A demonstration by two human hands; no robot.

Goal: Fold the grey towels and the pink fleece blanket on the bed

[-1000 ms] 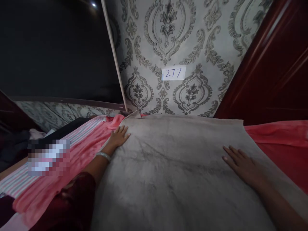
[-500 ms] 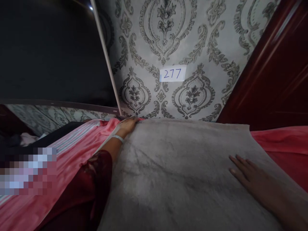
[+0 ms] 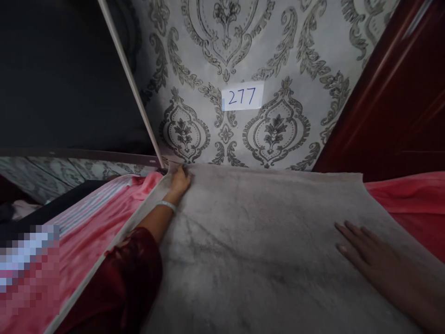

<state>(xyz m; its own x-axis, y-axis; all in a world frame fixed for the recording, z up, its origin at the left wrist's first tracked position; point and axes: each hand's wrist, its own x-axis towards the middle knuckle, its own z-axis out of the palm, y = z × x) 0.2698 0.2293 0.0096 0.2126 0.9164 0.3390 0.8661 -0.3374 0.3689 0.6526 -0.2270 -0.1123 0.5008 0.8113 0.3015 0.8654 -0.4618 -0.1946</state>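
A wide grey cloth [image 3: 250,222] lies spread in front of me over pink fabric, with soft creases across its middle. My left hand [image 3: 180,181], with a pale band on the wrist, is at the cloth's far left corner, its fingers curled closed on the edge. On the right part of the cloth, my right hand [image 3: 371,255] lies flat, palm down, with its fingers stretched out and holding nothing.
Pink fabric [image 3: 410,199] shows at the right, and striped pink fabric [image 3: 114,208] at the left. A large dark screen [image 3: 69,83] stands at the left. Patterned wallpaper [image 3: 194,60] with a paper label "277" [image 3: 242,96] is behind. A dark red wooden panel [image 3: 392,106] rises at the right.
My left hand has drawn the cloth's far left corner outward to the left, covering more of the pink fabric. My right hand stays flat in nearly the same place. The view has shifted slightly.
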